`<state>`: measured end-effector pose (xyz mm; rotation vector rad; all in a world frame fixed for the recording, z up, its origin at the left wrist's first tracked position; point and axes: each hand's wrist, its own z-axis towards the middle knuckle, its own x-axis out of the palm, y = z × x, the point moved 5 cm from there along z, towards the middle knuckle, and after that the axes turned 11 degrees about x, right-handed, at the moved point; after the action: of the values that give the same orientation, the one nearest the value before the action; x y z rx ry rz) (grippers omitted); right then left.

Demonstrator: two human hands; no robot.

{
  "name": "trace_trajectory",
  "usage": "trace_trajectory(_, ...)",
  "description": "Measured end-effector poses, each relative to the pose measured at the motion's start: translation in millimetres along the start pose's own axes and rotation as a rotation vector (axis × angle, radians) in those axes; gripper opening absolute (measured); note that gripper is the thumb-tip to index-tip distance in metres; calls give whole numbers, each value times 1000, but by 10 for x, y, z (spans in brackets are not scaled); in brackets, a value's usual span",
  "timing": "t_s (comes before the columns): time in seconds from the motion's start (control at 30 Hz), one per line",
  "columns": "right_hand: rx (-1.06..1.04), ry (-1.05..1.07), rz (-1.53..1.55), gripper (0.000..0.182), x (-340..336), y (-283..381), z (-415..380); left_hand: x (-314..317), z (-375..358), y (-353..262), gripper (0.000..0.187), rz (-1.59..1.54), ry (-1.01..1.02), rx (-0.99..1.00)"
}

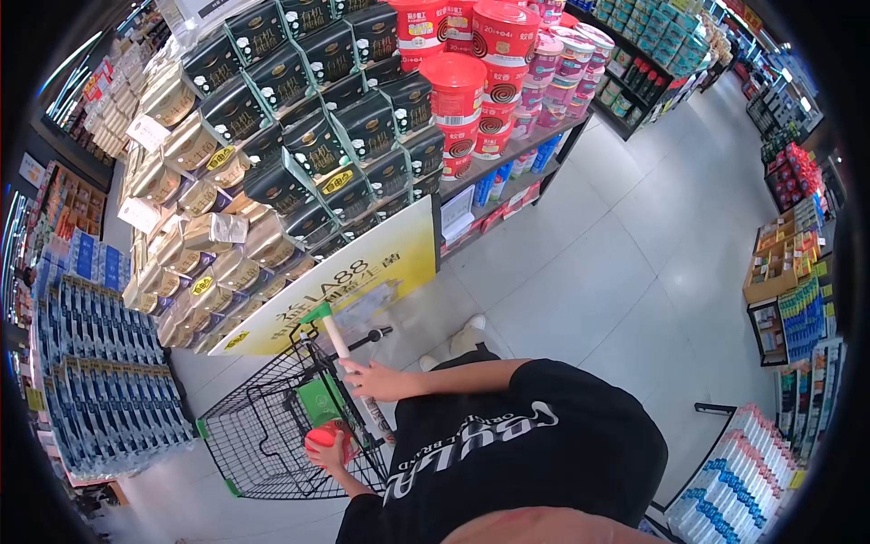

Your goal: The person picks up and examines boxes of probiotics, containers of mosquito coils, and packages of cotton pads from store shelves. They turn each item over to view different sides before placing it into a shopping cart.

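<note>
My right hand [372, 380] rests on the pale handle [335, 334] of a shopping cart, its fingers curled over the bar. The handle has a green end cap. Lower in the view, my left hand [335, 451] grips a round red tub [321, 439] over the near end of the cart, just beyond the handle. Part of the tub is hidden by the fingers. A green panel [317, 402] sits between the handle and the black wire basket [258, 426], which extends away to the left.
Stacked dark packs [313, 140] and gold packs [186, 231] stand behind a yellow-and-white sign [412, 240]. Red mosquito-coil tubs [453, 77] fill the adjoining shelf. Bundled blue-and-white goods [104, 381] stand left of the cart. Pale tiled floor [589, 272] runs along the right; more goods [725, 494] stand lower right.
</note>
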<state>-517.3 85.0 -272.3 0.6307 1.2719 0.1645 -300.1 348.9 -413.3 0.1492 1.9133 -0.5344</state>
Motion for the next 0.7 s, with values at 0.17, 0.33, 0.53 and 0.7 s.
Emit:
trace_trajectory(0.17, 8, -63, -54, 23, 30, 18, -24, -104, 79, -129, 125, 46, 29, -62)
trace_trajectory(0.33, 25, 31, 7, 29, 33, 16, -4, -218, 45, -320, 126, -67, 20, 46)
trace_trajectory(0.53, -35, 1, 189, 27, -153, 59, 23, -488, -25, -200, 118, -453, 40, 166)
trace_trajectory(0.7, 303, 566, 1090, 35, -165, -28, 263, -1744, -278, -484, 75, -947, -55, 320)
